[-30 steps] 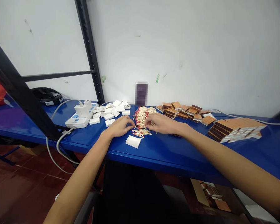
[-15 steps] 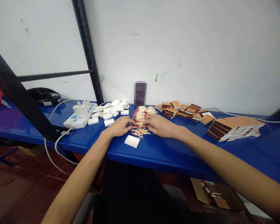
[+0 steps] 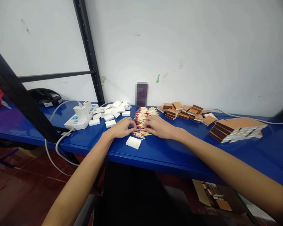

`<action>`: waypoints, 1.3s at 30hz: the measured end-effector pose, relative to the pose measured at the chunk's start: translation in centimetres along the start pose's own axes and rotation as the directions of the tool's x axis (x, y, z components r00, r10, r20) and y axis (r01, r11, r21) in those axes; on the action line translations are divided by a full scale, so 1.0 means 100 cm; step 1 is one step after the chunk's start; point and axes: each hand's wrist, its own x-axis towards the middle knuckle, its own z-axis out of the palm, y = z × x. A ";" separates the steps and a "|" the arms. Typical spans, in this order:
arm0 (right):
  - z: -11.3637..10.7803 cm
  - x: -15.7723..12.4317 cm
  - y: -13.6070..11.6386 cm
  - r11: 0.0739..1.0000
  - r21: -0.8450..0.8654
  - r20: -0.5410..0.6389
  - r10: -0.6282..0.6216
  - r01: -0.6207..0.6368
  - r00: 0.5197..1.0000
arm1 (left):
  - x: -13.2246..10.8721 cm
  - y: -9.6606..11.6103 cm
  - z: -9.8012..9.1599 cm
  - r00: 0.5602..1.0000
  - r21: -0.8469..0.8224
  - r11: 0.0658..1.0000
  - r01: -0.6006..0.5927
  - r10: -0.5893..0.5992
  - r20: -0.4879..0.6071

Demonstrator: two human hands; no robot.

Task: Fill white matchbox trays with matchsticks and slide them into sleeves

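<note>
A pile of red-tipped matchsticks [image 3: 143,113] lies on the blue table [image 3: 169,150]. My left hand [image 3: 121,128] rests at the pile's near left edge, fingers curled and pinched on matchsticks. From the right, my right hand [image 3: 158,127] lies on the pile's near part, its fingers bent over and closed on matchsticks. The two hands' fingertips almost meet over the sticks. A white open matchbox tray [image 3: 133,142] lies just in front of my left hand, near the table's front edge.
White inner trays [image 3: 111,112] are heaped left of the pile, beside a white power strip [image 3: 79,118] with cables. Brown matchbox sleeves [image 3: 185,112] lie at the back right, and a stacked row [image 3: 235,128] further right. A black rack post [image 3: 89,53] stands behind.
My right hand has slid a little left and nearer along the matchstick pile, closer to my left hand. The left hand has barely moved.
</note>
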 end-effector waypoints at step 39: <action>-0.013 -0.027 0.019 0.970 0.176 -0.025 0.172 -0.165 0.985 | 0.012 0.002 0.002 0.985 0.049 0.988 0.145 -0.140 -0.101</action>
